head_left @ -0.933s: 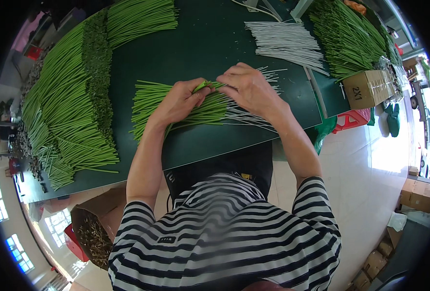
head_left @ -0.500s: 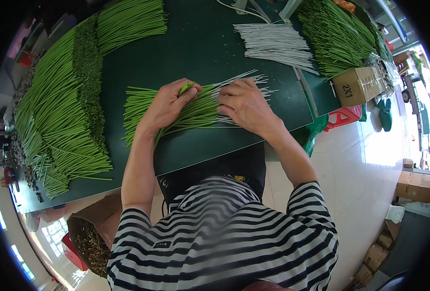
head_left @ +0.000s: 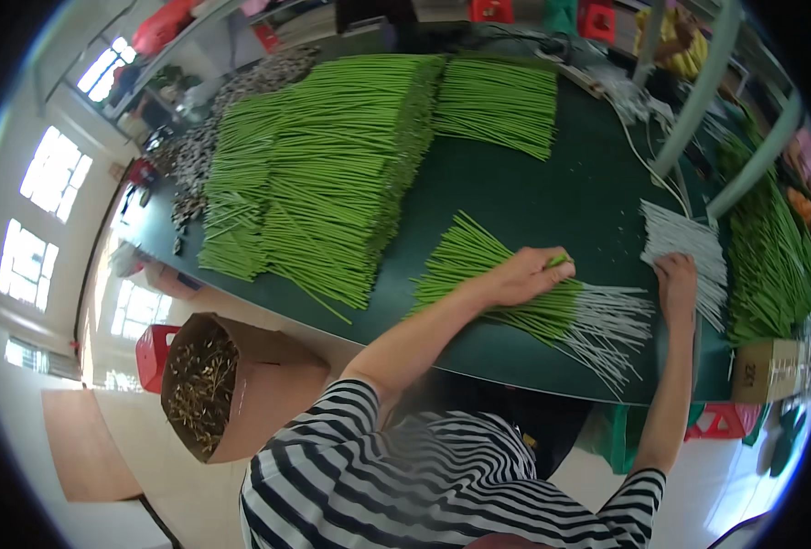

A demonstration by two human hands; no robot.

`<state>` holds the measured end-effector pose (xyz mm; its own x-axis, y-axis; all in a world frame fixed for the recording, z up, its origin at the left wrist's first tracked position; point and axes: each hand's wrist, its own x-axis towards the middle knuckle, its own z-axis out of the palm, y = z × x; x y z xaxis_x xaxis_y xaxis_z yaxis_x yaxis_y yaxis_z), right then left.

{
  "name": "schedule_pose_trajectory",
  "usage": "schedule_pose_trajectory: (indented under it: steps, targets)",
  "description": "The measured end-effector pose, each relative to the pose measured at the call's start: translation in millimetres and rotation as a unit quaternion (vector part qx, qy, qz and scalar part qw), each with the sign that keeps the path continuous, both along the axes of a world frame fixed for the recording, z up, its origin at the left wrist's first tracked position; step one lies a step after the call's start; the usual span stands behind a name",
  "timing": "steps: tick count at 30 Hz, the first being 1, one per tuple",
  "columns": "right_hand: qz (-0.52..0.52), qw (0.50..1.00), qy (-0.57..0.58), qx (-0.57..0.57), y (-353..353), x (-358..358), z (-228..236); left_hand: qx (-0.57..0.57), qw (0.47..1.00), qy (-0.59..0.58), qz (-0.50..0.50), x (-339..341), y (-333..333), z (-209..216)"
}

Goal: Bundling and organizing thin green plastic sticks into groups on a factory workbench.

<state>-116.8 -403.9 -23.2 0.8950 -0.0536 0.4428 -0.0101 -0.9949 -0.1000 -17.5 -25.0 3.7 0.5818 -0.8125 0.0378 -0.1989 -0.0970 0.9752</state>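
Note:
My left hand (head_left: 526, 277) is closed over a spread of green stems (head_left: 465, 261), with a small green stem tip (head_left: 559, 261) showing between thumb and fingers. Out of the right end of that spread reach thin white sticks (head_left: 611, 316); whether they sit inside the stems or lie under them I cannot tell. My right hand (head_left: 677, 274) is at a separate pile of white sticks (head_left: 712, 274) farther right, its bent fingers closed on the pile's left edge. How many sticks it grips is hidden.
Large stacks of green stems (head_left: 332, 156) cover the table's left half, beside another green stack (head_left: 497, 101). Metal posts (head_left: 703, 91) rise at the far right, near a green bundle (head_left: 762, 238) and a cardboard box (head_left: 764, 371). An open carton (head_left: 277, 393) stands below the front edge.
My right hand has left the spread stems and reached right to the pile of white sticks. My left hand still holds the green stem. The whole view has swung toward the left.

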Motion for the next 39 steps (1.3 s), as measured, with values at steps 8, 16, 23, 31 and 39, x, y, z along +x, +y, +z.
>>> schedule_pose_trajectory:
  steps: [8, 16, 23, 31, 39]
  targets:
    - [0.036, 0.997, -0.064, -0.001, 25.2, 10.5, -5.4, -0.040, 0.998, 0.045, 0.017, 2.2, 16.4, 3.8]
    - [0.015, 0.995, -0.093, -0.032, 29.6, 9.3, 0.1, -0.049, 0.998, 0.038, 0.012, 6.8, 13.3, 1.0]
    - [0.003, 0.989, -0.138, 0.055, 48.9, -12.6, 24.6, -0.059, 0.996, 0.064, -0.006, 2.5, 6.4, -4.2]
    - [0.125, 0.941, -0.118, 0.291, 163.9, -15.8, 70.9, -0.077, 0.992, 0.097, 0.025, 8.0, 14.7, -5.7]
    - [0.138, 0.949, -0.086, 0.271, 180.7, -11.5, 47.1, -0.067, 0.992, 0.107, 0.006, 6.1, 10.8, -2.9]
